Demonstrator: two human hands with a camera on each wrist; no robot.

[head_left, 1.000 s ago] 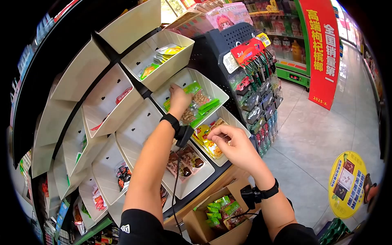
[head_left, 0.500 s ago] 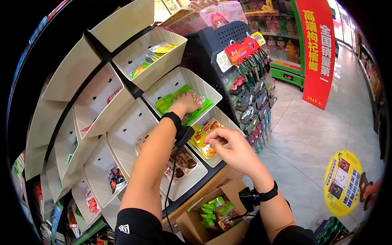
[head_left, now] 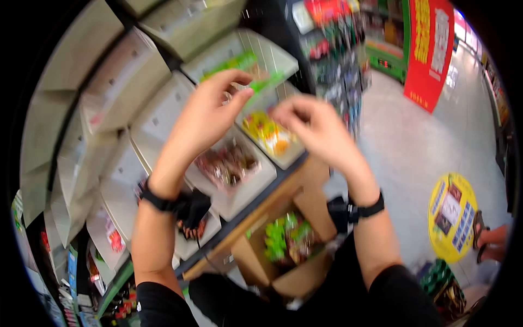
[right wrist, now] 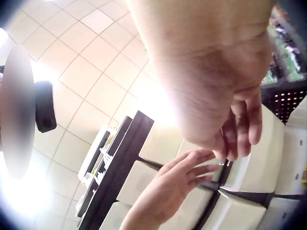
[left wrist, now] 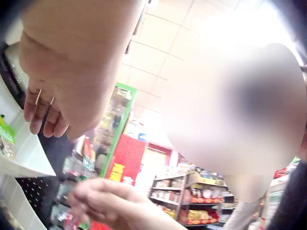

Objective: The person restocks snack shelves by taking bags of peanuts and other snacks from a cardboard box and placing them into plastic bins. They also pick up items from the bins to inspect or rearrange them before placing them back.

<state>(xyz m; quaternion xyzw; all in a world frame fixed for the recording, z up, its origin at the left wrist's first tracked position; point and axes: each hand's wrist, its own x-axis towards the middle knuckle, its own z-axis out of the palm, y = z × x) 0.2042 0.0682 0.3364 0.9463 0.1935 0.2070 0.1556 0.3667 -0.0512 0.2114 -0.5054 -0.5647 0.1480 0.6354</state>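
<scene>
Left hand: fingers loose, nothing in them, just short of the green snack packets in the tilted shelf bin; the tilt likely keeps them fronted. Right hand: fingers bunched, can't tell if pinching anything. Cardboard box of packets sits below between the arms, probably for reach.

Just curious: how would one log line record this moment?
left hand: raised, fingers spread, empty-looking | right hand: fingers curled, hold unclear | cardboard box: below, packets inside
</scene>
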